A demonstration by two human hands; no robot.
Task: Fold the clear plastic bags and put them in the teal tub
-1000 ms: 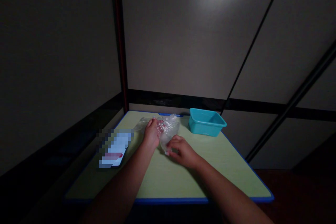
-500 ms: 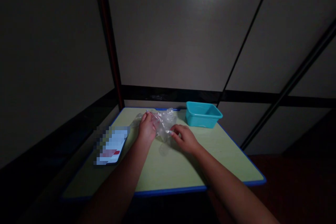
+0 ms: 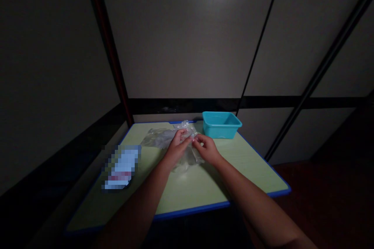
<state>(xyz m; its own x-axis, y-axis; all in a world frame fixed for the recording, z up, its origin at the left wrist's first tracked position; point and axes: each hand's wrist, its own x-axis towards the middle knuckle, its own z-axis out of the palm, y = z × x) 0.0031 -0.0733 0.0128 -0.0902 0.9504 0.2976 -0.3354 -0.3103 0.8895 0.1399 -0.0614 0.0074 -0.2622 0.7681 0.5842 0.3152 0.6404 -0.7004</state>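
Note:
Crumpled clear plastic [image 3: 160, 138] lies across the middle and back of the pale green table [image 3: 193, 190], spreading under and around both hands. My left hand [image 3: 177, 144] is closed, its thumb and fingers pinching the plastic. Close beside it, nearly fingertip to fingertip, my right hand [image 3: 207, 148] pinches the same plastic between thumb and index finger. Whether anything is inside the plastic cannot be made out.
A turquoise basket [image 3: 221, 125] stands at the table's back right. At the left edge lies a phone [image 3: 122, 167], its lit screen pixelated. Blue trim edges the table, and wall panels [image 3: 181, 46] rise behind it.
My left hand has moved right, to my right hand, and now pinches the plastic beside it. The plastic is more spread out towards the left and the front. The view has shifted slightly.

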